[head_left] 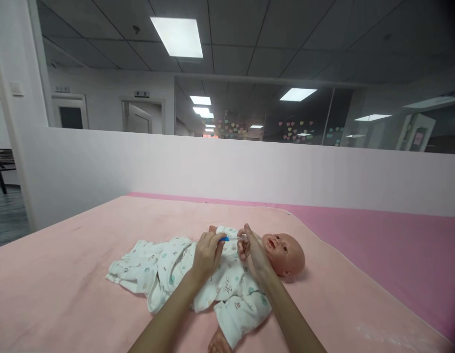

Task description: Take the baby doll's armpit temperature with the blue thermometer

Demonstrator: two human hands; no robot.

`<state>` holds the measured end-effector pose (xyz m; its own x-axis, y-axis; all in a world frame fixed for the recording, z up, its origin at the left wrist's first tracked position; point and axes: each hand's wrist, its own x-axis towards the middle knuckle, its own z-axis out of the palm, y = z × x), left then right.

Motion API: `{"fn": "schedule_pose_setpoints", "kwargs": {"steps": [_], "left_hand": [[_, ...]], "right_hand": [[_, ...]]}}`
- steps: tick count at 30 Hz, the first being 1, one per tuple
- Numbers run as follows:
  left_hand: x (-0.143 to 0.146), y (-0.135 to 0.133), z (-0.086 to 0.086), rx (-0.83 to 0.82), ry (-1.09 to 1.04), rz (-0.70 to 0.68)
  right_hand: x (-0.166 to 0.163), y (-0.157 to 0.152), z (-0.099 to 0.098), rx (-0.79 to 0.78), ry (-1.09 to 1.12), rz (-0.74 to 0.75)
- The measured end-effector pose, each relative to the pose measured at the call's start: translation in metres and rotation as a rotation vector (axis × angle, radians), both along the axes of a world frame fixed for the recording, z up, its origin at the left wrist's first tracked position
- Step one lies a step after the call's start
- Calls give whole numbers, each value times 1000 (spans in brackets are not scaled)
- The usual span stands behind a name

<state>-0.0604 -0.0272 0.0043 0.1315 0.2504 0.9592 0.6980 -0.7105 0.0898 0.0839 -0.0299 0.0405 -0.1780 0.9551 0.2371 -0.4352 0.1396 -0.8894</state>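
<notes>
Above a baby doll's chest, my two hands hold a slim clear stick with a blue end; its exact kind is too small to make out. The fingers of my left hand are closed on the blue end. My right hand pinches the clear end, its fingers curled and partly hiding it. Beneath them the doll lies on its back, head to the right. It wears a white printed outfit whose legs stretch left. One doll hand shows at the near sleeve, another part beyond my left hand.
A peach-coloured cover spreads under the doll, over a pink padded surface that shows at the right and back. Behind it runs a low white wall with glass above. A dark-legged table stands far left.
</notes>
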Motion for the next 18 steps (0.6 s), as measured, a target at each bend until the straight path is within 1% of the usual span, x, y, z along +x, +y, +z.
{"fn": "schedule_pose_setpoints", "kwargs": {"steps": [5, 10, 18], "left_hand": [[-1, -1, 0, -27, -41, 9], [-1, -1, 1, -75, -80, 11], [0, 0, 0, -20, -90, -1]], "right_hand": [[8, 3, -3, 14, 118, -51], [14, 4, -10, 81, 129, -76], [17, -2, -7, 102, 129, -109]]}}
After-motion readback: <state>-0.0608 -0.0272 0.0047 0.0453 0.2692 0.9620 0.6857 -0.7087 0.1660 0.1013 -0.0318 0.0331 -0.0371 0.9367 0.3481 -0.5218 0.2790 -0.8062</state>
